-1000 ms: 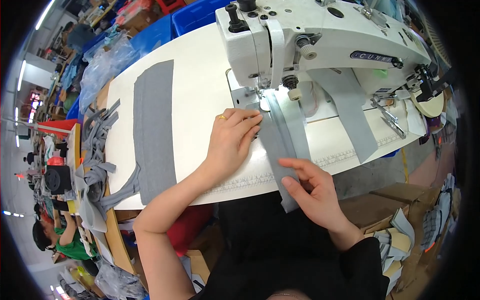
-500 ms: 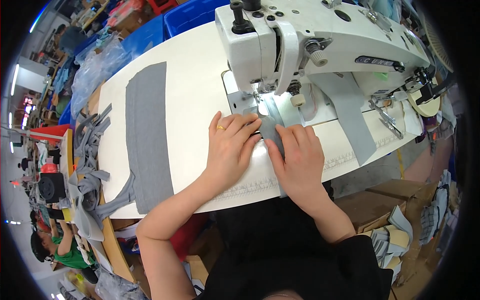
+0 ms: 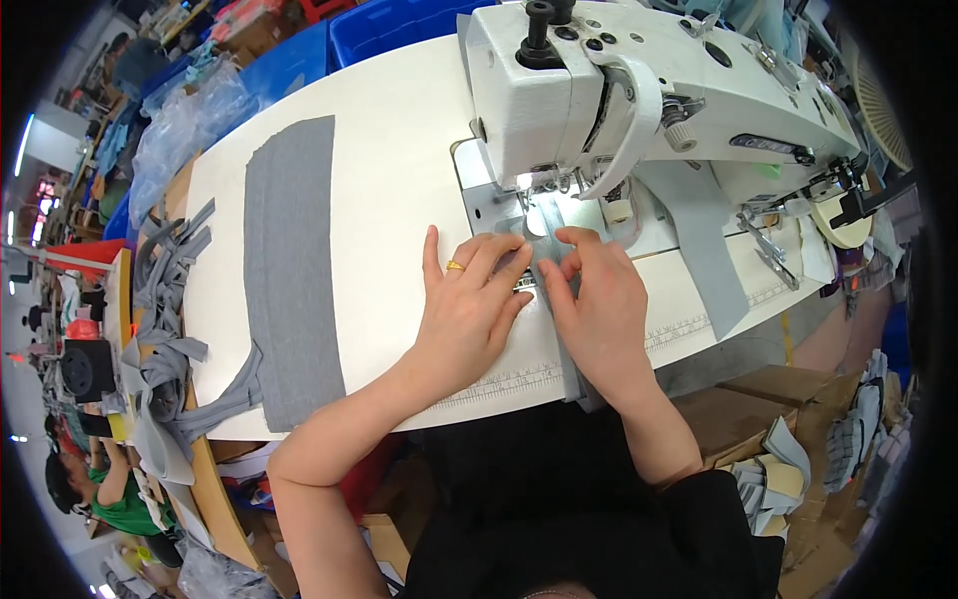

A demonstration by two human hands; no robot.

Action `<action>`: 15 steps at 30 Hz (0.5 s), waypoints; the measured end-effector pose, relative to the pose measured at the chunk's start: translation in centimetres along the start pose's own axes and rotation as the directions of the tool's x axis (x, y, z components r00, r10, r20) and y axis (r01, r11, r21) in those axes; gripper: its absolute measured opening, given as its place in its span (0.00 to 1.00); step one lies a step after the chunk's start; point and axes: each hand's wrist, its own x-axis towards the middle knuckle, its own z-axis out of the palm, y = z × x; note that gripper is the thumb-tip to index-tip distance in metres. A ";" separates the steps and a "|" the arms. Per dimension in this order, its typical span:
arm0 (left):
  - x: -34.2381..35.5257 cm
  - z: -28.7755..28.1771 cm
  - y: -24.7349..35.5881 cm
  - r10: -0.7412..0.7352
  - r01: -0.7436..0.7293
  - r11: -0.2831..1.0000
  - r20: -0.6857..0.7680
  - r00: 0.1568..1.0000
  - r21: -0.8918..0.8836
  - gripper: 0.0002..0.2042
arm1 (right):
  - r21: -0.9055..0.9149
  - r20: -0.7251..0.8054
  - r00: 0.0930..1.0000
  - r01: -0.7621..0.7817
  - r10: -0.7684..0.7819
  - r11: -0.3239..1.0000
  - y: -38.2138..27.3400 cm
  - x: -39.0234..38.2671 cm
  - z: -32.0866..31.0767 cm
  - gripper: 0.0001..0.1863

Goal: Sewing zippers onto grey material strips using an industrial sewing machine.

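Grey fabric strip (image 3: 569, 371) runs from the sewing machine (image 3: 534, 110) toward six o'clock, to the tabletop's near edge.
Grey panel (image 3: 291, 270) at nine o'clock; wide tabletop (image 3: 389, 240) room; left hand (image 3: 469, 309), spread, at strip's left edge; right hand (image 3: 604, 314) curls upon it, grip I cannot tell.

Left hand (image 3: 471, 311) and right hand (image 3: 606, 317) flank a grey strip (image 3: 543, 248) before the sewing machine (image 3: 529, 110).

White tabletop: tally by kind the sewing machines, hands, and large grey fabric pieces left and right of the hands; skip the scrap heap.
Sewing machine: 1
Left hand and right hand: 2
Flat panel at left and lighter piece at right: 2
Total: 5
Grey strip by the hands left out: layers unclear.
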 end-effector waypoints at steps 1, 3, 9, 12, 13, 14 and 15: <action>0.0 0.0 -0.1 0.006 -0.006 1.000 -0.003 1.000 0.011 0.20 | 0.077 0.042 0.998 -0.053 0.050 0.996 -0.2 0.1 0.0 0.13; -0.2 -0.1 -0.2 0.010 -0.010 1.000 -0.010 1.000 0.010 0.21 | 0.211 0.097 0.984 -0.168 0.150 0.963 -0.1 0.4 -0.1 0.12; 0.1 0.0 -0.2 0.018 -0.019 0.999 0.010 1.000 0.042 0.24 | 0.354 0.141 0.961 -0.272 0.237 0.895 1.2 0.6 0.3 0.11; 0.1 0.1 -0.2 0.008 -0.009 0.997 0.010 1.000 0.081 0.26 | 0.355 0.131 0.961 -0.275 0.244 0.894 1.0 1.2 0.5 0.09; 0.1 0.2 -0.2 0.001 -0.002 0.996 0.006 1.000 0.092 0.28 | 0.358 0.132 0.959 -0.282 0.250 0.890 0.9 1.4 0.4 0.08; 0.1 0.3 -0.2 0.001 -0.002 0.996 0.008 1.000 0.092 0.28 | 0.359 0.133 0.959 -0.283 0.252 0.889 0.8 1.5 0.4 0.08; 0.2 0.4 -0.3 0.011 -0.010 0.995 -0.009 1.000 0.097 0.27 | 0.340 0.138 0.959 -0.282 0.250 0.897 0.8 1.7 0.4 0.08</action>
